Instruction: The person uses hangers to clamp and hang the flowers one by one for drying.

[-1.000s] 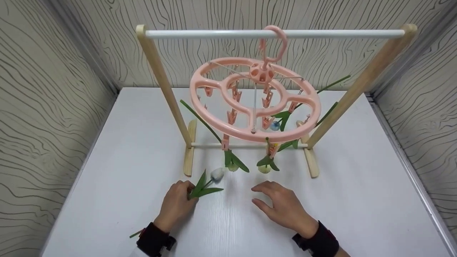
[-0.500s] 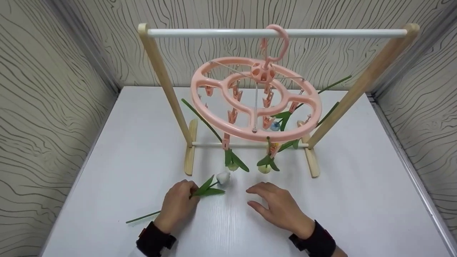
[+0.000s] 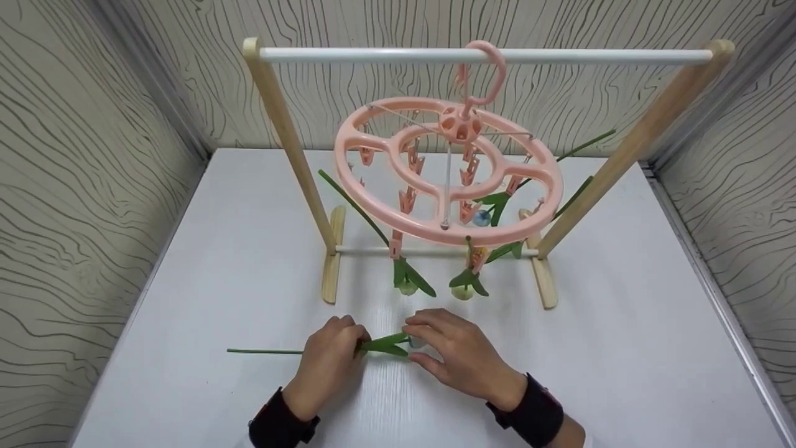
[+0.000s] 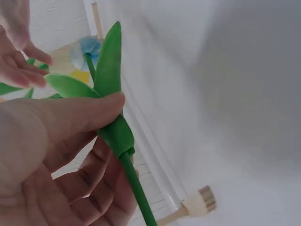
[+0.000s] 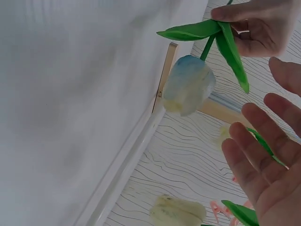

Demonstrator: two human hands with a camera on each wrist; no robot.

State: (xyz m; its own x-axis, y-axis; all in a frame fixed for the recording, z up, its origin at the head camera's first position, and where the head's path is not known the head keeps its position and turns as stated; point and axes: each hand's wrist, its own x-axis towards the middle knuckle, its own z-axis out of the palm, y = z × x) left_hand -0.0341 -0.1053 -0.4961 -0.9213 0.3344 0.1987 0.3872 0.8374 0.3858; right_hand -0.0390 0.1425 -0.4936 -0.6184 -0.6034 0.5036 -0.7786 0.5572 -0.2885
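Note:
In the head view, my left hand [image 3: 333, 358] pinches an artificial tulip [image 3: 387, 342] between thumb and fingers, where its green leaves meet the stem. The stem lies level and sticks out to the left of the hand. My right hand [image 3: 460, 351] is beside the flower's head, fingers loosely bent and spread, partly covering it. In the right wrist view the pale blue and cream bloom [image 5: 189, 87] hangs apart from those fingers [image 5: 263, 136]. The left wrist view shows the thumb [image 4: 89, 110] pressed on the base of the leaves.
Above the table [image 3: 205, 261], a round pink clip hanger [image 3: 373, 210] hangs from the white bar [image 3: 373, 55] of a wooden-legged rack [image 3: 289, 137]. Its clips hold several tulips upside down, including a pale one [image 3: 462, 292] at the front and a blue one [image 3: 482, 218] farther back.
My left hand has moved right with the tulip, whose stem has swung level. My right hand has shifted left, so it now stands at the bloom.

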